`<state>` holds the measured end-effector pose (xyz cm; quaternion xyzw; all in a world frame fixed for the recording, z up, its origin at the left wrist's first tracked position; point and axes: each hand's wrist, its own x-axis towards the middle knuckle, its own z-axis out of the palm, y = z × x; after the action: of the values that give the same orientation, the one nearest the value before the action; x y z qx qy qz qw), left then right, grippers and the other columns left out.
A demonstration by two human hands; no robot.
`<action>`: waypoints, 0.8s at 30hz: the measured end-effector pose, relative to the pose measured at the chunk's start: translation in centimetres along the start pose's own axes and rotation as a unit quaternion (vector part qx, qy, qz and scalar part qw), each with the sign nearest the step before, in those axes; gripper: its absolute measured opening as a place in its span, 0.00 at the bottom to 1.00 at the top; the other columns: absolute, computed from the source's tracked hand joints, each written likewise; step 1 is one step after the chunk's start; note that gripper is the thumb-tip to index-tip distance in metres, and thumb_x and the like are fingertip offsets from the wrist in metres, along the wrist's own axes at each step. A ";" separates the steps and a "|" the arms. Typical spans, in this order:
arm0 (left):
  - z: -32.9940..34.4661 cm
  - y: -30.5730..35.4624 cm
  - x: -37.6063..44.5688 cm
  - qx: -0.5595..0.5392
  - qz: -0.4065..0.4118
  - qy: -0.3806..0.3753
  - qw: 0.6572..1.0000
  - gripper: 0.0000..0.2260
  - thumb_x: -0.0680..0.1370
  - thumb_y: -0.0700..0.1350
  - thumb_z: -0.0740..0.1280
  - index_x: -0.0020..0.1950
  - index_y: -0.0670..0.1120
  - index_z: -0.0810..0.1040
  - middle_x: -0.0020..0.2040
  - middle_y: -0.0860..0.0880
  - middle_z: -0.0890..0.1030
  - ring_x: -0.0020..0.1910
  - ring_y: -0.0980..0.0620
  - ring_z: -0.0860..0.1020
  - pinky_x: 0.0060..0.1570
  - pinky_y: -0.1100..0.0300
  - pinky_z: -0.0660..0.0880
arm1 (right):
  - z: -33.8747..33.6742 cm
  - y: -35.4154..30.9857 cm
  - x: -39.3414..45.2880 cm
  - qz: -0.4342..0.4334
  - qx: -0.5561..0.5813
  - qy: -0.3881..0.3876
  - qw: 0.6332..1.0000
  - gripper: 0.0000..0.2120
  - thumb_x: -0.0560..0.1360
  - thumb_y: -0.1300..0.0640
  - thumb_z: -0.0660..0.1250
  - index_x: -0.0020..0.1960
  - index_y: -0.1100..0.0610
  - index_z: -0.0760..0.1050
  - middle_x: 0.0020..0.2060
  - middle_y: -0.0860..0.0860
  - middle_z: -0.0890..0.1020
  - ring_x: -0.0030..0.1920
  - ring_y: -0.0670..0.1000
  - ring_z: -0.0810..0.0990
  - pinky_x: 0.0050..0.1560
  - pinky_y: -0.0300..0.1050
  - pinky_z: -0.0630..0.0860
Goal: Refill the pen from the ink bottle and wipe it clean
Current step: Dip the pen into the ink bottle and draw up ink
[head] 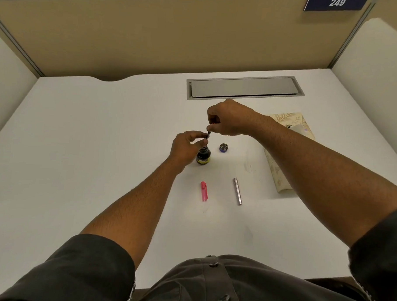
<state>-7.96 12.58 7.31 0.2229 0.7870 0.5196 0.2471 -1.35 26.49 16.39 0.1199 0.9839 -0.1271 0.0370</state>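
From the head camera, a person in a dark button-up shirt stands at a white desk inside a beige-walled cubicle, both bare forearms stretched forward.

Near the middle of the desk stands a small dark ink bottle, open, with a yellow label. Directly above its mouth is the thin dark inner section of a pen, held nearly upright, its lower end at or inside the bottle neck; which of the two I cannot tell.

The left hand is just left of the bottle, fingers curled, fingertips pinching the lower part of the pen section. The right hand is above and beyond it, fingers curled down, pinching the top end of the same section.

Just right of the bottle lies its cap, upturned, apart from the bottle. Nearer the person lie a pink pen cap and, to its right, a silver pen barrel, well apart from each other.

On the right, partly behind the right forearm, lies a cream patterned tissue pack. At the far side, a grey metal cover plate is set into the desk. A blue sign reading 249 hangs at the far right.
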 end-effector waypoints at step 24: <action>3.5 0.4 -7.6 0.102 0.146 0.014 0.984 0.15 0.77 0.37 0.63 0.59 0.50 0.82 0.48 0.50 0.83 0.38 0.54 0.79 0.38 0.70 0.74 | 9.3 -1.5 -13.4 0.242 0.420 0.078 0.871 0.08 0.71 0.54 0.74 0.44 0.56 0.77 0.35 0.47 0.86 0.36 0.45 0.85 0.39 0.43 0.79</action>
<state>0.18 10.54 7.73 0.3520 0.7985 0.4699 0.1331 11.63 19.68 9.15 0.3679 0.7776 -0.5058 -0.0646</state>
